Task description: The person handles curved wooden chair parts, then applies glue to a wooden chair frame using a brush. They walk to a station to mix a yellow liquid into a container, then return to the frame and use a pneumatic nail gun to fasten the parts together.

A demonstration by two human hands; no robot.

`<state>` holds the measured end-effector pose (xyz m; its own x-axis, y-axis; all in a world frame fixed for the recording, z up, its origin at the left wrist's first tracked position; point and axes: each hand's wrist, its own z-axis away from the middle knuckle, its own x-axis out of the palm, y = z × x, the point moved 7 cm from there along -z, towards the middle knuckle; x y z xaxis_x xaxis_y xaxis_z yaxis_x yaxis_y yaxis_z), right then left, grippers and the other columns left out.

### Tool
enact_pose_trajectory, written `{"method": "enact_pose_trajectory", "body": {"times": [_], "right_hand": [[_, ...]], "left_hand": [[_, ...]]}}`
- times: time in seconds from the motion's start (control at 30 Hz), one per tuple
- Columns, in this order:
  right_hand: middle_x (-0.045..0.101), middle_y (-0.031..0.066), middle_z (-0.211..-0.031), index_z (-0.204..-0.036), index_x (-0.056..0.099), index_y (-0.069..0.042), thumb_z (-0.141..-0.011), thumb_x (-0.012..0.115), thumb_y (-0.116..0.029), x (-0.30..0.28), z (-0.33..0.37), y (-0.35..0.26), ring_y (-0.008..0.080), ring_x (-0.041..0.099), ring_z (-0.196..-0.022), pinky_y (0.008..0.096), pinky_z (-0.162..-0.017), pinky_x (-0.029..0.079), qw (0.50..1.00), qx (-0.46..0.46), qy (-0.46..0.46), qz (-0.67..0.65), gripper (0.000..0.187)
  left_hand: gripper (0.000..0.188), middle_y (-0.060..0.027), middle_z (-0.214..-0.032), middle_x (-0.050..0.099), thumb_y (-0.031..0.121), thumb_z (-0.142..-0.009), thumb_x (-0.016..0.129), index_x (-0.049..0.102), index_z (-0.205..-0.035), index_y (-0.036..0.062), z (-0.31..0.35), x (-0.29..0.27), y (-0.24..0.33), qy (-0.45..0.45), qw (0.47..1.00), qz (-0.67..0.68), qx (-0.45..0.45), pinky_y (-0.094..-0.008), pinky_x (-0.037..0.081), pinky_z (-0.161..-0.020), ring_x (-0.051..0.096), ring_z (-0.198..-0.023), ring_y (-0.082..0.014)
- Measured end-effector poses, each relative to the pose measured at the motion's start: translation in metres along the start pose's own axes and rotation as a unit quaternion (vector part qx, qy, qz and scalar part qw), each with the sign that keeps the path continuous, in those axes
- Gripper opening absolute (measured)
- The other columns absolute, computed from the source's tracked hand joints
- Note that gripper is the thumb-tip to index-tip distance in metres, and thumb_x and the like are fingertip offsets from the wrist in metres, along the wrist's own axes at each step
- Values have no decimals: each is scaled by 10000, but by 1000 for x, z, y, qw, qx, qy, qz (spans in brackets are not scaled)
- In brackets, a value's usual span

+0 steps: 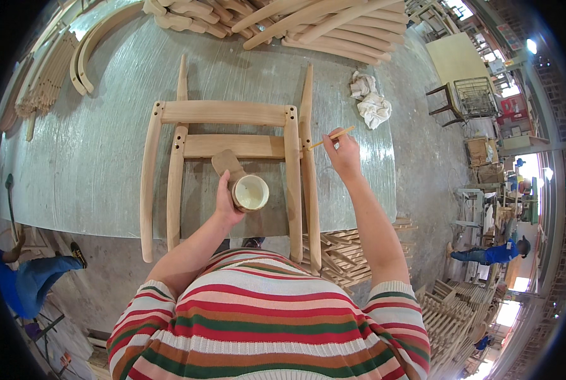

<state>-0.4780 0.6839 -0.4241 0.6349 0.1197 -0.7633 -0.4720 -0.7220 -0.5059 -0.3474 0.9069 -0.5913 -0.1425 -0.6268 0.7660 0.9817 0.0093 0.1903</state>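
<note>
My left hand [228, 199] is closed around a small round cup [250, 210] with pale, creamy contents. A flat brown piece with rounded corners [225, 161] sticks out beyond my fingers beside the cup; whether I hold it too cannot be told. In my right hand [345, 157] a thin yellow stick [343, 133] is pinched, its lower end close to the joint on the right side of the farther wooden frame [238, 146]. Two wooden chair frames with dark holes at their corners lie on the table, the nearer frame [226, 113] overlapping the other.
The table [112, 152] has a plastic-like cover. Curved wooden parts [352, 31] are piled at its far edge, with thin pieces [49, 76] at far left. Crumpled white cloths [373, 107] lie right. Wooden parts [343, 256] are stacked below. People in blue [501, 252] are nearby.
</note>
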Motion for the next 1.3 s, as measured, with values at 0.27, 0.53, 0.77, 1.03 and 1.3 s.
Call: {"method": "enact_pose_trajectory", "body": {"times": [0.27, 0.53, 0.77, 1.03, 1.3], "right_hand": [[617, 100, -688, -771, 551, -41, -786, 651, -136, -4, -7, 8, 273, 598, -648, 377, -597, 445, 999, 20, 33, -30, 139], [614, 106, -683, -764, 556, -39, -788, 644, -124, 2, -13, 18, 281, 593, -643, 383, -594, 444, 997, 30, 53, -47, 126], [608, 129, -683, -821, 576, -25, -819, 611, -149, 24, -10, 26, 284, 594, -622, 387, -568, 447, 997, 54, -20, -49, 129], [561, 146, -634, -823, 567, -31, -846, 570, -158, 22, -11, 35, 301, 559, -568, 370, -528, 428, 992, 99, -64, -53, 130], [557, 151, -638, -814, 556, -24, -849, 570, -171, 3, 3, 32, 312, 554, -574, 369, -528, 424, 988, 114, -10, -104, 152]], "left_hand": [[607, -70, -1178, 571, 571, -857, 411, 507, -1201, 80, 4, 1, 0, 5, 1000, -6, -3, -397, 402, -948, 525, -1099, -235], [633, -104, -1133, 598, 558, -864, 409, 526, -1175, 19, 1, -7, 3, 7, 1000, 9, 3, -395, 436, -927, 564, -1052, -254], [666, -106, -1141, 591, 571, -859, 404, 516, -1188, 3, 6, -1, 0, 12, 1000, -19, -3, -395, 436, -926, 559, -1061, -251], [690, -99, -1158, 583, 591, -856, 389, 515, -1200, 5, 14, 0, -3, 6, 999, -31, -27, -412, 441, -914, 562, -1054, -252], [692, -94, -1138, 595, 595, -861, 368, 527, -1194, 10, 25, -7, 0, 7, 998, -51, -29, -411, 434, -919, 557, -1061, -247]]}}
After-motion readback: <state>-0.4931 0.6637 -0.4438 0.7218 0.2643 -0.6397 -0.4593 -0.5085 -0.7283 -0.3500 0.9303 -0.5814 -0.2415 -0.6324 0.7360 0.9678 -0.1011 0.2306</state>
